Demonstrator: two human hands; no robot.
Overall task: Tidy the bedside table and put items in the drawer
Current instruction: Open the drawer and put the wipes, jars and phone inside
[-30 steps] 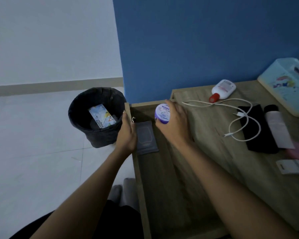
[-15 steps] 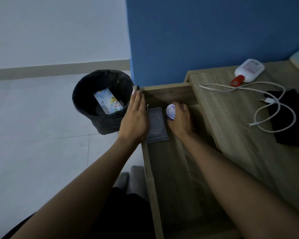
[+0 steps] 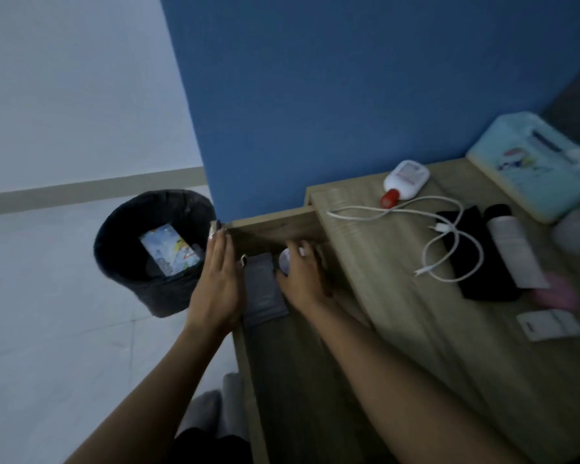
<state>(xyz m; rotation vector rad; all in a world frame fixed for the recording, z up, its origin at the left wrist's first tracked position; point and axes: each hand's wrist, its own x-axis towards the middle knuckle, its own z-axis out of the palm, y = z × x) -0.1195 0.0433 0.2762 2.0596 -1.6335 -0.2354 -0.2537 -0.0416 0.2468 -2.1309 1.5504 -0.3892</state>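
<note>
The wooden drawer [image 3: 275, 226] is pulled out beside the bedside table [image 3: 416, 329]. My right hand [image 3: 303, 279] is down inside the drawer near its far end, fingers around a small round jar with a white and purple lid [image 3: 284, 261]. A grey flat packet [image 3: 262, 289] lies in the drawer just left of the jar. My left hand [image 3: 216, 286] rests flat on the drawer's left rim, fingers straight. On the tabletop lie a white bottle with a red cap [image 3: 404, 182], a white cable [image 3: 449, 236], a black pouch [image 3: 479, 256] and a pale tube [image 3: 513, 249].
A black waste bin [image 3: 124, 262] with a colourful packet inside stands on the floor left of the drawer. A light blue tissue box [image 3: 536, 162] sits at the table's back right. A pink item [image 3: 556, 293] and a small white packet [image 3: 548, 324] lie near the right edge. The blue wall is behind.
My right hand carried the jar from above the drawer down into its far end beside the grey packet. My left hand stayed on the drawer rim. The view shifted.
</note>
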